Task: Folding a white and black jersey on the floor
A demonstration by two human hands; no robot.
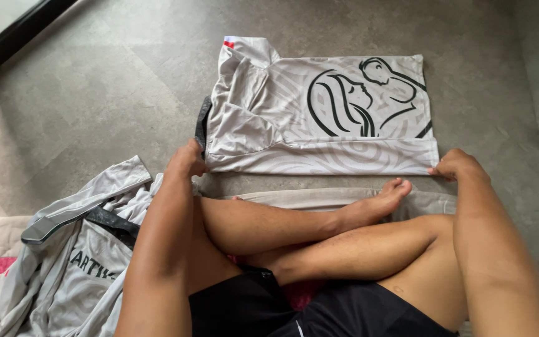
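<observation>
1. Head view, looking down: a folded grey-white jersey (pixel 319 115) lies flat on the grey floor (pixel 107 93), just beyond the person's crossed legs.
2. Jersey appearance: pale fabric with faint swirling lines, a large dark line drawing of a long-haired figure on the right half, sleeves tucked inward at the left, a small red and blue patch at the top left corner.
3. Left hand (pixel 188 159): fingers curled down at the jersey's lower left corner, touching the fabric; whether it pinches the edge cannot be told.
4. Right hand (pixel 456 165): closed over the lower right corner, fingertips on the hem.
5. Pile of similar jerseys (pixel 70 249): crumpled at the person's left, partly cut off by the frame's lower edge.
6. Hidden parts: fingertips of both hands are turned away from the camera; another pale cloth (pixel 307 196) under the legs is mostly covered; a dark-framed panel (pixel 7 31) is cropped at the top left.
</observation>
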